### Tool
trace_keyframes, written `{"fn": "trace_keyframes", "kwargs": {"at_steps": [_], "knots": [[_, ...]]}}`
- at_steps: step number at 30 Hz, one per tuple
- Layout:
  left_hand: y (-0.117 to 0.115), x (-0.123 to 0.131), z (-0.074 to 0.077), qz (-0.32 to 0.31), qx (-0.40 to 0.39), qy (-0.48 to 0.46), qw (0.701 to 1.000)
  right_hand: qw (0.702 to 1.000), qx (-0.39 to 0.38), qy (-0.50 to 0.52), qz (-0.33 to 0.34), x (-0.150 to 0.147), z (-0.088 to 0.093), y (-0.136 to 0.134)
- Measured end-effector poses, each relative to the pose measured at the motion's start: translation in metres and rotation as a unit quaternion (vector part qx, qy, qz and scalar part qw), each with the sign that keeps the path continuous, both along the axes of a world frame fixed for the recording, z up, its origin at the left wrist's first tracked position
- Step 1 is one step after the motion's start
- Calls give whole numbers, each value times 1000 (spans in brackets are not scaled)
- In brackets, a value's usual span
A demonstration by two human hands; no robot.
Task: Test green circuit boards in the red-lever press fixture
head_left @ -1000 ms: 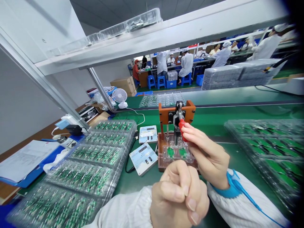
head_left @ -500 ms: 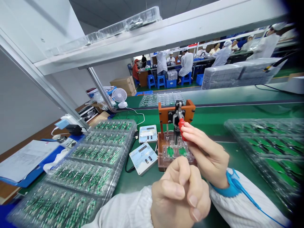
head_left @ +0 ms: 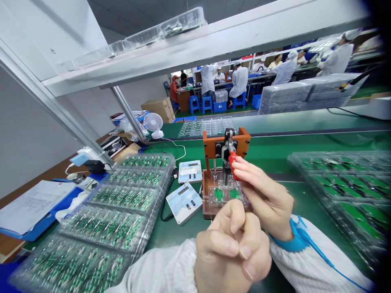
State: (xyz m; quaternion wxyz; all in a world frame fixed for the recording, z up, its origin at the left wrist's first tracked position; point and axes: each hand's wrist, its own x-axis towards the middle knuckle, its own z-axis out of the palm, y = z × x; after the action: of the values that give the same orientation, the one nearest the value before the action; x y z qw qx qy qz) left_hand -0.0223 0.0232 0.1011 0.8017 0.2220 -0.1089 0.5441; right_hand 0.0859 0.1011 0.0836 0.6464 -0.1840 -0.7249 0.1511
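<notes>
My right hand (head_left: 265, 195), with a blue strap at its wrist, is wrapped round the red handle (head_left: 233, 165) of an orange and brown clamp fixture (head_left: 209, 146). Under the clamp's black plunger lies a clear plate (head_left: 225, 197) with two green circuit boards (head_left: 218, 194) showing in it. My left hand (head_left: 233, 248) is in front of the fixture, nearer to me, raised with its fingers curled in. Whether something small is between those fingers is hidden. Two light blue boxes with small displays (head_left: 184, 203) are left of the fixture.
Stacked clear trays of green boards (head_left: 122, 203) fill the left side; more trays (head_left: 351, 183) stand at the right. Behind are a small white fan (head_left: 153, 122) and another board tray (head_left: 207, 126). A shelf beam (head_left: 183, 51) crosses above. People sit far back.
The fingers of my left hand have shifted slightly. My right hand stays on the red handle, and the fixture looks the same.
</notes>
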Motion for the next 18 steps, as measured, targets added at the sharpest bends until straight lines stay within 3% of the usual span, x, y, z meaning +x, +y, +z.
{"fn": "trace_keyframes", "kwargs": {"at_steps": [4, 18], "knots": [[1, -1, 1, -18, -42, -4, 999, 1000, -2, -5, 9, 1, 1, -1], [1, 3, -1, -35, -6, -18, 999, 1000, 0, -6, -1, 0, 2, 0]]}}
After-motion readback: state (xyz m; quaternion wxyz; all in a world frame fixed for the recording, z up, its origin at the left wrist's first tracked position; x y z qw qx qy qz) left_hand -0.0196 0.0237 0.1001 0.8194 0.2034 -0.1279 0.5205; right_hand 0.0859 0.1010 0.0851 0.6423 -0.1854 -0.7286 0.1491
